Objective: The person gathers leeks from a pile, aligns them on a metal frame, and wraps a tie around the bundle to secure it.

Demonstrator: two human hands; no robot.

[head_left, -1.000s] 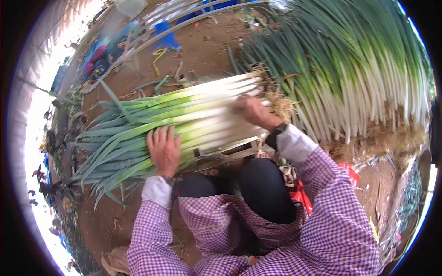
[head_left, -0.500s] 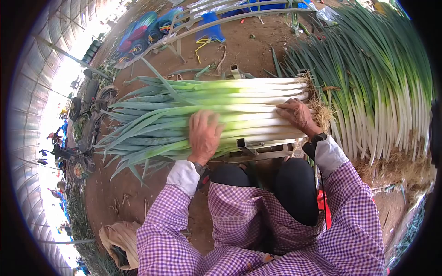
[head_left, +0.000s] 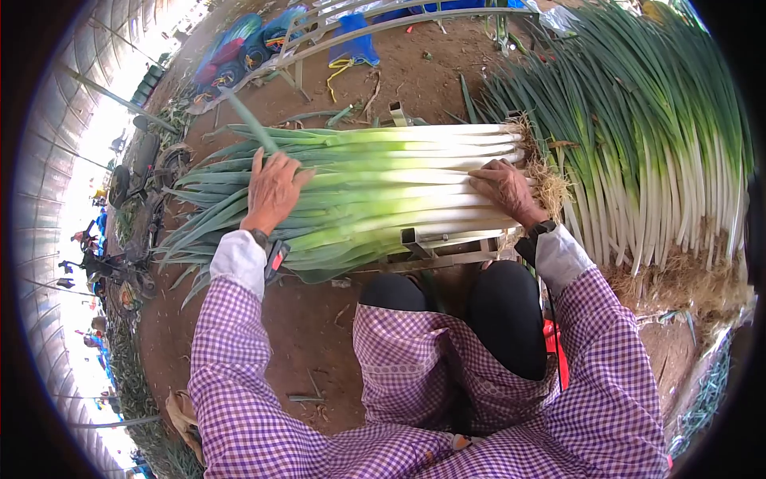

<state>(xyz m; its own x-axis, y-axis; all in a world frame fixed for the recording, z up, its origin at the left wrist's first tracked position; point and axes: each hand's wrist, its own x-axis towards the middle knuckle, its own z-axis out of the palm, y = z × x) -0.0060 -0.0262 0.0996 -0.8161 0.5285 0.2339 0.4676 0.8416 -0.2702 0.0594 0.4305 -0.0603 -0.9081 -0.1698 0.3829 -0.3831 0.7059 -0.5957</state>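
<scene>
Across a metal frame [head_left: 415, 244] in front of my knees lies a bundle of leeks [head_left: 375, 180], green leaves to the left, white stems and roots to the right. My left hand [head_left: 273, 189] is over the leafy part, its fingers around the base of a raised leaf [head_left: 251, 120] that points up and left. On the white stems near the roots rests my right hand [head_left: 508, 190], fingers bent and close together; whether a stem is pinched under them is hidden.
A large pile of leeks [head_left: 638, 152] lies at the right, roots toward me. Beyond the bundle are a metal rack [head_left: 343, 36], a blue bag [head_left: 353, 40] with yellow cord and rolled nets [head_left: 231, 60]. A beige sack [head_left: 185, 419] sits at the lower left.
My left hand has moved left from the pale green middle to the leaves, and a leaf there now stands raised. My right hand stays on the white stems, with its fingers shifted slightly.
</scene>
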